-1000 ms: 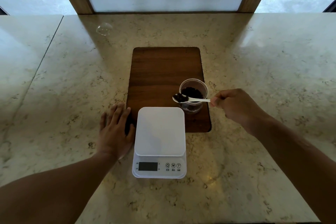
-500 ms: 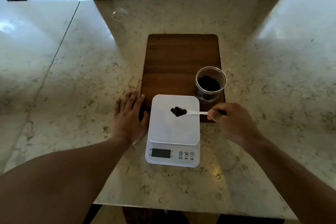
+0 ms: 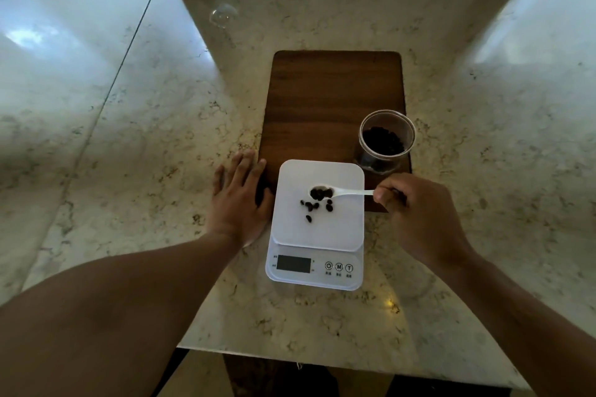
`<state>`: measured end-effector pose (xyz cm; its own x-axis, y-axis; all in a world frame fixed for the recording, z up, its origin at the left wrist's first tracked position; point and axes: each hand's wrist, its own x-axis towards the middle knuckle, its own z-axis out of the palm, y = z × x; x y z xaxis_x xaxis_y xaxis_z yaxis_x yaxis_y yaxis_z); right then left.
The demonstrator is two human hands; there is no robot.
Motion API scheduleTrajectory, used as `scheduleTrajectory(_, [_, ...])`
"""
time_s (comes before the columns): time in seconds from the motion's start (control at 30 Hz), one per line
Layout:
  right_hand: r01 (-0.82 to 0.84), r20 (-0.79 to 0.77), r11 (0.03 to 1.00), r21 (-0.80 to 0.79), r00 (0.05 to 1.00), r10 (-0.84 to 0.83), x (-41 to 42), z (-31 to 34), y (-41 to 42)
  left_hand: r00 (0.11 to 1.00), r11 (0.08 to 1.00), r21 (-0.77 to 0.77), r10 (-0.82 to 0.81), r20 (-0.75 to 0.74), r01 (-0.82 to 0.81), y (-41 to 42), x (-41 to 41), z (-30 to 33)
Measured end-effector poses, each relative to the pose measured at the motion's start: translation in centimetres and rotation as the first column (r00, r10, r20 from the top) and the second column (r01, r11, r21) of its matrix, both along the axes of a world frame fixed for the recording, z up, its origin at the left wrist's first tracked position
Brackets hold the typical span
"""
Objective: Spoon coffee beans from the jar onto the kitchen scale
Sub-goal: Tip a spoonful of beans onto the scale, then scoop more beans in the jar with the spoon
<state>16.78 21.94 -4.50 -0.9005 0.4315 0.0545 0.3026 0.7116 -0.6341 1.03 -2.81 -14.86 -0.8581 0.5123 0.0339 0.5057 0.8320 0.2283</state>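
Note:
A white kitchen scale (image 3: 342, 229) stands on the marble counter, its far edge over a dark wooden board (image 3: 335, 97). Several coffee beans (image 3: 314, 208) lie loose on its platform. My right hand (image 3: 416, 213) pinches the handle of a white plastic spoon (image 3: 348, 193), whose tilted bowl over the platform still holds some beans. A clear jar (image 3: 387, 138) with coffee beans in it stands open on the board's right side, behind the spoon. My left hand (image 3: 238, 200) lies flat on the counter, fingers spread, touching the scale's left side.
A small clear glass dome (image 3: 223, 14) sits on the counter at the back left. The counter's near edge (image 3: 290, 354) runs just below the scale. A wood-framed window panel rises along the back.
The spoon has come from the jar to above the scale and tilted; several beans have dropped onto the platform. My left hand has stayed beside the scale. The camera has shifted.

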Motion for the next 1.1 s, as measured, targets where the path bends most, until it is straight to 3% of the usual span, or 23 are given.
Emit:
scheduleTrajectory(0.33, [-0.131,-0.110,0.965,0.227,0.981,0.159,0.4,1.6,0.5,1.000,1.000,-0.001,-0.006,0.024,0.006,0.2,0.3,1.0])
scheduleTrajectory(0.6, [0.098,-0.252,0.958,0.268,0.967,-0.028,-1.3,3.8,4.1,1.000,1.000,-0.011,-0.012,0.020,0.013,0.2,0.4,1.2])
scheduleTrajectory(0.8, [0.139,-0.146,0.952,0.274,0.984,-0.102,-1.3,3.6,6.9,1.000,1.000,-0.015,-0.021,0.016,0.021,0.2,0.3,1.1])
scheduleTrajectory(1.1, [0.073,-0.043,0.933,0.352,0.997,-0.062,-3.5,2.6,6.3,0.999,1.000,-0.004,-0.024,0.027,0.024,0.1,0.4,1.5])
